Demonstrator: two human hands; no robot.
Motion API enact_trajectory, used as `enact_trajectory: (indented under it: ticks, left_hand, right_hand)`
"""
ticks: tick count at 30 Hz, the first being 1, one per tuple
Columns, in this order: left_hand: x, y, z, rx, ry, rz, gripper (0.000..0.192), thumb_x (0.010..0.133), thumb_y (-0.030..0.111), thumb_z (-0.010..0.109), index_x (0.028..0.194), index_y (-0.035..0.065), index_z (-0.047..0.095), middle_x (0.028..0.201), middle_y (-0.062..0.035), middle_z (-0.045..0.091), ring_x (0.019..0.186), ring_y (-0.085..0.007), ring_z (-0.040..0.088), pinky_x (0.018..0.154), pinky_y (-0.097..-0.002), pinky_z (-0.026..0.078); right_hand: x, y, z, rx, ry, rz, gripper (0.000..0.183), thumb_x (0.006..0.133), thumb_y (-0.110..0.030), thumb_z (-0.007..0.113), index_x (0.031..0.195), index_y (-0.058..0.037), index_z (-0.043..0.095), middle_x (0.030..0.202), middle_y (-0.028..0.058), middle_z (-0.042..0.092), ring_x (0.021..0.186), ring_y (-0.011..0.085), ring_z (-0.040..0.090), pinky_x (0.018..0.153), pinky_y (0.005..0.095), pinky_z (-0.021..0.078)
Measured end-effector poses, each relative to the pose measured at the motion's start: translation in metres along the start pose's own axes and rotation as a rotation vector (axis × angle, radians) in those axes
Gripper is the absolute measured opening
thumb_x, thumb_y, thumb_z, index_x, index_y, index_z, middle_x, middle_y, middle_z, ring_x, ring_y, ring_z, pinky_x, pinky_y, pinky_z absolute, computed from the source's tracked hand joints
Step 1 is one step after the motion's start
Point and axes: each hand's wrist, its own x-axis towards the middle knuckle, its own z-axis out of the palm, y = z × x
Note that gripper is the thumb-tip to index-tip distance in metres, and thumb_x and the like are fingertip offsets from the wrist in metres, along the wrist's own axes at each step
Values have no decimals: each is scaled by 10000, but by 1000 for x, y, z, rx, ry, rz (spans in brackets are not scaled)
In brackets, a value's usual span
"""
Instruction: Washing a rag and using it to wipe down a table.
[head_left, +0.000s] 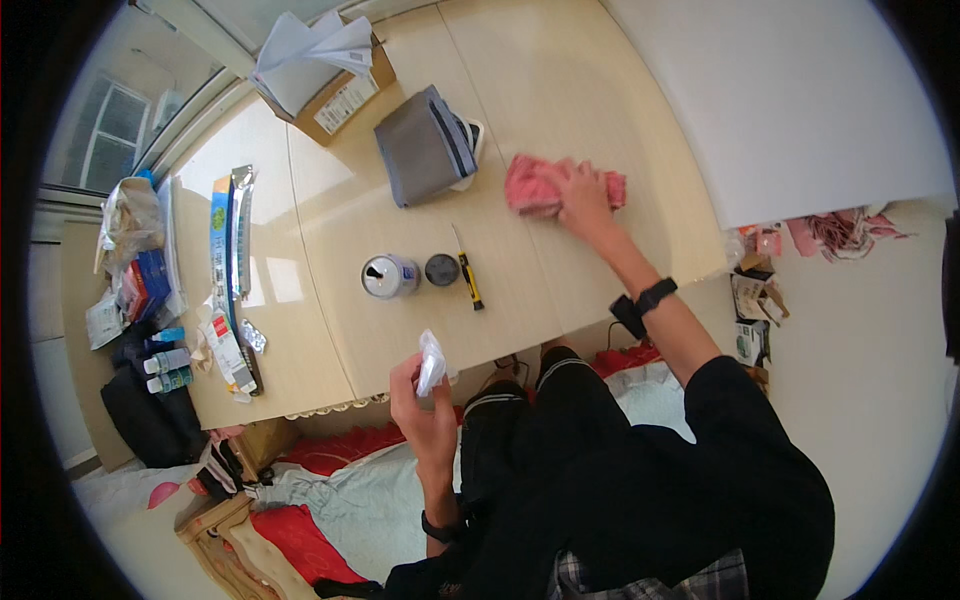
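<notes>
My right hand (584, 196) presses down on a bunched pink cloth (529, 184) lying on the far right part of the pale table (600, 97). Above the table's near edge, my left hand (424, 420) pinches a small crumpled white piece (431, 364), plastic or tissue, between thumb and fingers. Beyond that hand stand an opened drink can (390, 277) and a round dark lid or small jar (442, 270). Beside them lies a screwdriver (469, 280) with a yellow and black handle. A folded grey fabric case (420, 150) rests farther back, over a white item.
A cardboard box (341, 105) holding papers stands at the back by the window. Long flat packages (231, 232), a torn foil scrap (253, 336) and small bottles (169, 361) sit along the left. Behind the near edge is a bed (360, 480).
</notes>
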Motion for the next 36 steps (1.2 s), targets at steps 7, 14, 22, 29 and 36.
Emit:
enact_trajectory:
  ticks: [7, 14, 22, 29, 36]
  left_hand:
    - [-7, -17, -2, -63, -98, 18, 268, 766, -52, 591, 1025, -3, 548, 935, -129, 562, 844, -246, 566, 765, -318, 451]
    - [-17, -18, -10, 11, -122, 92, 242, 818, 33, 620, 1047, -4, 549, 941, -120, 581, 851, -210, 569, 757, -312, 451]
    - [15, 35, 37, 45, -118, 130, 287, 846, 72, 598, 1123, 10, 553, 956, -152, 601, 821, -260, 586, 689, -337, 460]
    - [32, 99, 100, 87, -208, 420, 281, 825, 38, 603, 1100, 18, 549, 972, -146, 599, 810, -289, 586, 671, -353, 468]
    - [7, 76, 149, 210, -200, 231, 292, 843, 93, 598, 1121, 32, 532, 952, -157, 607, 783, -295, 594, 669, -364, 474]
  right_hand:
    - [-165, -30, -19, 130, -154, -362, 546, 682, -77, 606, 1203, -226, 542, 1117, 68, 543, 916, 307, 515, 806, 453, 415]
    - [-95, 73, -19, 116, 0, 331, 490, 669, -16, 577, 1156, -58, 531, 1025, 180, 522, 944, 381, 509, 812, 452, 443]
    - [-82, -94, 21, 52, 19, 208, 373, 829, -166, 499, 1195, -90, 514, 1068, 152, 554, 908, 318, 546, 701, 477, 446]
    - [-79, -16, -1, 42, -33, 250, 463, 804, -169, 560, 1253, -159, 449, 1071, 181, 522, 945, 364, 542, 729, 464, 482]
    - [-93, 172, -19, -304, 121, 699, 439, 848, -105, 495, 1282, -118, 432, 1004, 158, 505, 876, 320, 552, 702, 411, 490]
